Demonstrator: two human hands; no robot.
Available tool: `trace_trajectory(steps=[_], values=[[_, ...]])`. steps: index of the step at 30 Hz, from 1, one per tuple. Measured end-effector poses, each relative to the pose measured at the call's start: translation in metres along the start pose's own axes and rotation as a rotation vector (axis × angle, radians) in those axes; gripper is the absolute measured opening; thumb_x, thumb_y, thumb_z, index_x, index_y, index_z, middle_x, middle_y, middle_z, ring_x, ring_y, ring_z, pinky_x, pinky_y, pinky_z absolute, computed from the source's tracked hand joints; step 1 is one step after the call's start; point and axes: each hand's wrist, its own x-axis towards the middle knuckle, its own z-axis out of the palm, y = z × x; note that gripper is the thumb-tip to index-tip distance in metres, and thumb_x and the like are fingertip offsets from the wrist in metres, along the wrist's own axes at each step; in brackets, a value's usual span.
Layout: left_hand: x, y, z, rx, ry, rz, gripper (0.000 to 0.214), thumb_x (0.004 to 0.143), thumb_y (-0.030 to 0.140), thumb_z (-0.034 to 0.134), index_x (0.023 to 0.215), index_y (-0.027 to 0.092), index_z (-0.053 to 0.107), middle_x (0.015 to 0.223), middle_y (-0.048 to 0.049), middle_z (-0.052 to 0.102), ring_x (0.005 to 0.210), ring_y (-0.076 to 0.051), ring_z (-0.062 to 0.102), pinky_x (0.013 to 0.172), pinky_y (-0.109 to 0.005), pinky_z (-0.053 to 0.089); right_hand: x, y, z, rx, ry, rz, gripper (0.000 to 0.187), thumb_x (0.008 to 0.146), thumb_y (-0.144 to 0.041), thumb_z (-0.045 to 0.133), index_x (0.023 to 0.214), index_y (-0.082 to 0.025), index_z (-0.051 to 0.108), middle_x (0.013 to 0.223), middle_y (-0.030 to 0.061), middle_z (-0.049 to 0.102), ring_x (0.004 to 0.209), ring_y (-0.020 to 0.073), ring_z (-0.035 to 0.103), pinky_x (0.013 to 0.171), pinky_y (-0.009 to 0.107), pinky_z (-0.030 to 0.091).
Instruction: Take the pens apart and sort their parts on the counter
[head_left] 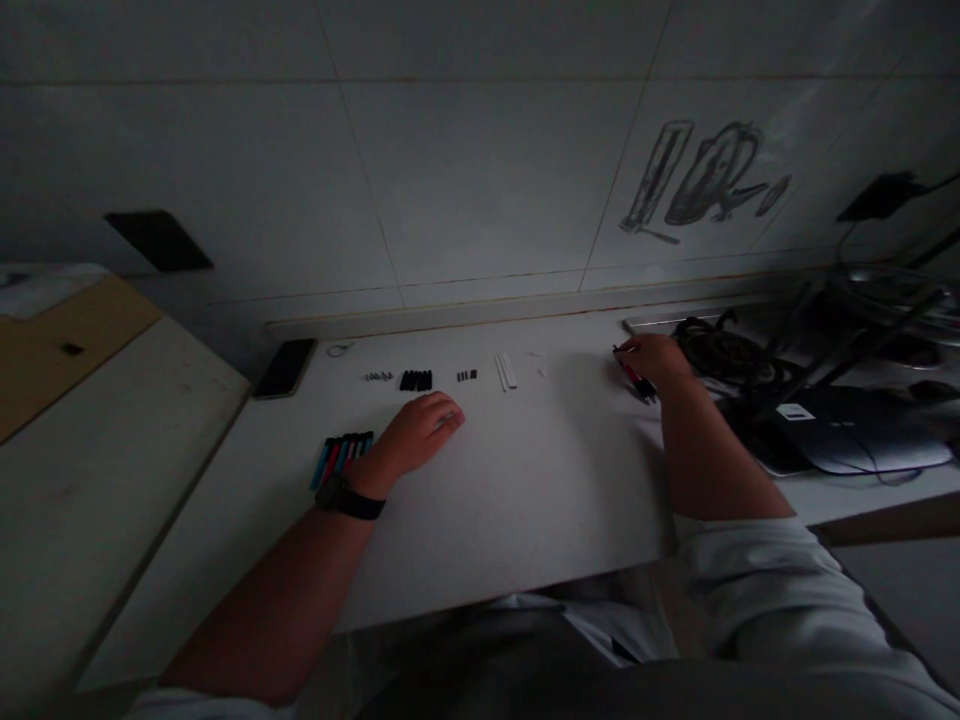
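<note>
My left hand [422, 432] rests on the white table with loosely bent fingers and nothing visible in it. Beside its wrist lies a row of blue and red pen barrels [341, 455], partly hidden by the wrist. Beyond its fingers are several short black tubular pieces [416, 380], a row of small springs [379, 377], small dark pieces [466, 376] and thin white refills [505, 371]. Tiny clear pieces [542, 367] lie farther right. At the table's right side, my right hand [655, 357] has its fingers closed on a red and black pen [634, 377]; its fingertips are partly hidden.
A phone [285, 368] lies at the back left, near a thin ring-shaped loop [340, 349]. To the right are a gas stove [716, 350] and a dark, flat appliance [862, 430] with a cord. A tiled wall [480, 190] borders the back; a pale board [112, 420] stands left.
</note>
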Motion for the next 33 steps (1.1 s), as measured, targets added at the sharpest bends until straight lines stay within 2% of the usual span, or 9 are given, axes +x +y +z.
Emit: trace_trajectory(steps=[15,21,28,33], values=[[0.0,0.001,0.0,0.007,0.005,0.001,0.032,0.108,0.041,0.046,0.1,0.021,0.07,0.104,-0.006,0.07,0.1,-0.02,0.065,0.094,-0.039,0.053,-0.004,-0.002,0.012,-0.02,0.05,0.009,0.029,0.084,-0.037,0.068,0.104,-0.022,0.082,0.103,0.0118,0.079,0.091,0.0263,0.07,0.08,0.035,0.053],[0.0,0.0,0.0,0.032,-0.007,0.011,0.032,0.108,0.04,0.046,0.1,0.021,0.07,0.104,-0.0062,0.07,0.099,-0.02,0.064,0.092,-0.039,0.053,-0.004,-0.004,0.008,0.003,0.052,0.041,0.031,0.084,-0.038,0.068,0.105,-0.02,0.081,0.106,0.0142,0.078,0.095,0.0279,0.07,0.084,0.037,0.053],[0.001,0.0,0.0,0.055,-0.019,0.017,0.029,0.107,0.04,0.049,0.099,0.021,0.071,0.102,-0.0059,0.071,0.097,-0.021,0.065,0.092,-0.039,0.052,-0.009,-0.002,-0.011,0.052,0.204,0.065,0.028,0.091,-0.032,0.059,0.104,-0.021,0.081,0.105,0.0137,0.078,0.094,0.0307,0.071,0.085,0.039,0.051],[0.0,-0.003,0.001,0.059,-0.015,0.028,0.027,0.106,0.039,0.051,0.101,0.022,0.071,0.102,-0.0058,0.072,0.098,-0.021,0.065,0.091,-0.04,0.052,-0.011,-0.006,-0.021,0.265,0.348,0.054,0.025,0.093,-0.035,0.064,0.108,-0.019,0.076,0.095,0.012,0.076,0.089,0.0263,0.067,0.086,0.038,0.049]])
